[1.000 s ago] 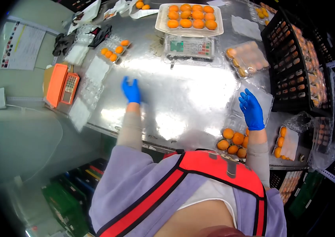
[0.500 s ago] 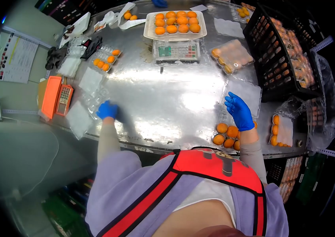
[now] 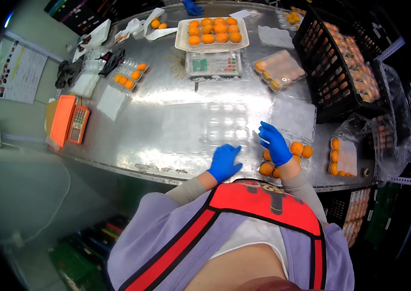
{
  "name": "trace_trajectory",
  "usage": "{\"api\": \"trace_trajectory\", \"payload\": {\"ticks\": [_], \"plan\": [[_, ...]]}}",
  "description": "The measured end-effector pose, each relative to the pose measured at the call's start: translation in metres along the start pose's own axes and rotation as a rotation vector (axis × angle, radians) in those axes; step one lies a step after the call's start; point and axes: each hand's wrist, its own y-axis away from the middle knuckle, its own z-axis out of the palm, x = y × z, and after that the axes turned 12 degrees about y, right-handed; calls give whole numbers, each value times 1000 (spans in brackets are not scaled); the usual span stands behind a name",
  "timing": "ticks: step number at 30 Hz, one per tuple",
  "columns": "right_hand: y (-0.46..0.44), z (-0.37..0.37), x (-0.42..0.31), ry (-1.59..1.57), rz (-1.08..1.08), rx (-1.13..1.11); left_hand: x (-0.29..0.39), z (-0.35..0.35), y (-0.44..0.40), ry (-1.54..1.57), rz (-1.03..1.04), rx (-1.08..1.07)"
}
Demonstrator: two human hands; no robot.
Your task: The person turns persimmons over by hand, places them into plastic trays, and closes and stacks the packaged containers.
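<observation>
My left hand [image 3: 225, 162], in a blue glove, is at the near edge of an open clear plastic fruit tray [image 3: 227, 121] with round hollows; its index finger is stretched out and nothing is held. The tray's flat lid [image 3: 180, 127] lies folded out to the left. My right hand [image 3: 274, 143], also gloved in blue, hovers with fingers apart over another clear tray that holds orange fruits [image 3: 296, 148] and partly hides them. That tray's open lid [image 3: 292, 116] extends away from me.
A scale [image 3: 213, 65] bears a white tray of oranges [image 3: 208, 40]. A closed fruit pack [image 3: 279, 71] lies beside a black crate [image 3: 346, 72] at the right. An orange-cased calculator [image 3: 77, 123] sits at the left edge. Another person's blue-gloved hand [image 3: 192, 7] is at the far edge.
My left hand has moved right from the left side, and a clear tray now lies open in the middle. My right hand has shifted slightly left and down, over the fruit tray.
</observation>
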Motion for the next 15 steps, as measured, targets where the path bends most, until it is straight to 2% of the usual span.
{"api": "trace_trajectory", "payload": {"ticks": [2,3,4,6,12,15], "plan": [[2,10,10,106,18,88,17,2,-10,144,22,-179],[2,12,12,93,22,59,23,-3,-13,92,2,-323],[3,12,15,91,16,62,21,-4,-13,88,8,-323],[5,12,19,108,4,33,11,-5,-11,264,27,-190],[16,4,7,61,-34,67,-22,-46,-49,505,-306,124],[21,-6,5,73,-45,81,-45,-57,-69,832,-360,288]]}}
